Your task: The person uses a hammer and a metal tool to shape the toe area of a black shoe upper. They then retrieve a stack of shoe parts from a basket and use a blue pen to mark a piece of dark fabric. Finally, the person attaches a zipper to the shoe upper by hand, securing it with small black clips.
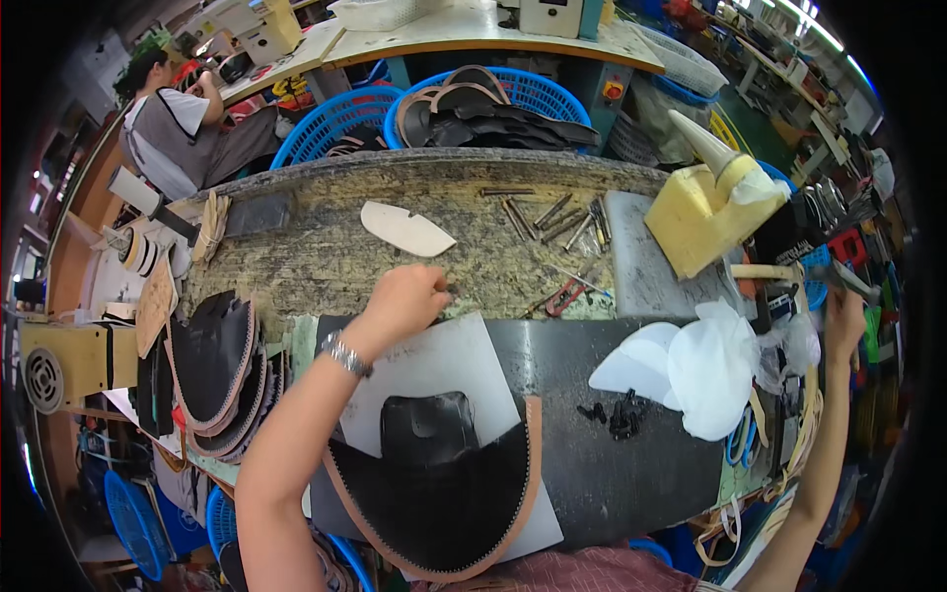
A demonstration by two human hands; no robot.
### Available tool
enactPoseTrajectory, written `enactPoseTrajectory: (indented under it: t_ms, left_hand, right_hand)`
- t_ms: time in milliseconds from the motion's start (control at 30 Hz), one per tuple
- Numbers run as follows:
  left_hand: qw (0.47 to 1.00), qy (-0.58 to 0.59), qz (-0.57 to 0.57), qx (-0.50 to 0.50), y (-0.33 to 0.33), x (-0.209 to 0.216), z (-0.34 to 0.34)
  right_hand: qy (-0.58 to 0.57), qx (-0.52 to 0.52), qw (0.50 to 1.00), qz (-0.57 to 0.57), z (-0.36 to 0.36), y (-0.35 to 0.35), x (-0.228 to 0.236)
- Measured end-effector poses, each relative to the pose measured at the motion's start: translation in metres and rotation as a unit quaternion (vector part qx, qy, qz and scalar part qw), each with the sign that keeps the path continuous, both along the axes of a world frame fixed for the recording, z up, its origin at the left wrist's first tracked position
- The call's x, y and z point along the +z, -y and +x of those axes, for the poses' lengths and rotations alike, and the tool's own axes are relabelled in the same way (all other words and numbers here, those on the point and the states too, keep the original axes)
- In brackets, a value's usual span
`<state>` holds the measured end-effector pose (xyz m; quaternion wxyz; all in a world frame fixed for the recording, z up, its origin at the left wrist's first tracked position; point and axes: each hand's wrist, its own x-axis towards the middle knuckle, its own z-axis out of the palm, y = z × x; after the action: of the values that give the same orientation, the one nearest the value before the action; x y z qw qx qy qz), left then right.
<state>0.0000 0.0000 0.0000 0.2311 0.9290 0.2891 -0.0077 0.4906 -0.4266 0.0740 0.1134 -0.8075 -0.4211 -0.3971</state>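
Black piece (444, 508) likely light, floppy; best taken by its tan rim (534, 454). Left hand (409, 294): fingers curled together. Right hand (844, 314): can't tell finger state.

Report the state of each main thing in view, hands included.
Black panel: spread out
White board: partly covered
Cream cutout: lying flat
Black pieces at left: stacked
Metal rods: lying loose
Centre blue basket: heaped full
Left hand: fingers curled
Right hand: grip unclear
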Motion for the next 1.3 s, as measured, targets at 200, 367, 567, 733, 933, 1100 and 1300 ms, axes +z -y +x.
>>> enactPoseTrajectory:
  t_ms: [200,367,567,733,933,1100,1300]
  left_hand:
    - [0.970,-0.093,-0.209,-0.077,-0.031,-0.012,0.005]
    - [0.970,-0.088,-0.224,-0.040,-0.049,-0.013,-0.011]
    - [0.977,-0.086,-0.188,0.057,-0.074,-0.017,-0.078]
    - [0.957,-0.095,-0.274,0.020,-0.082,-0.018,-0.079]
    - [0.998,0.060,-0.026,0.015,-0.062,-0.015,-0.094]
    - [0.862,0.289,-0.335,0.247,0.021,0.064,-0.097]
    - [0.790,0.303,-0.489,0.212,0.095,0.021,-0.111]
  right_hand:
    - [-0.284,0.149,0.946,0.050,-0.109,-0.035,0.021]
    - [-0.325,0.166,0.922,-0.128,-0.220,-0.070,0.019]
    - [-0.436,0.290,0.818,-0.236,-0.256,-0.101,-0.003]
    - [-0.514,0.331,0.770,-0.183,-0.285,-0.123,-0.024]
    - [-0.541,0.422,0.700,-0.199,-0.325,-0.170,0.000]
    - [-0.602,0.462,0.604,-0.244,-0.352,-0.205,0.005]
    - [-0.561,0.462,0.587,-0.357,-0.368,-0.219,-0.001]
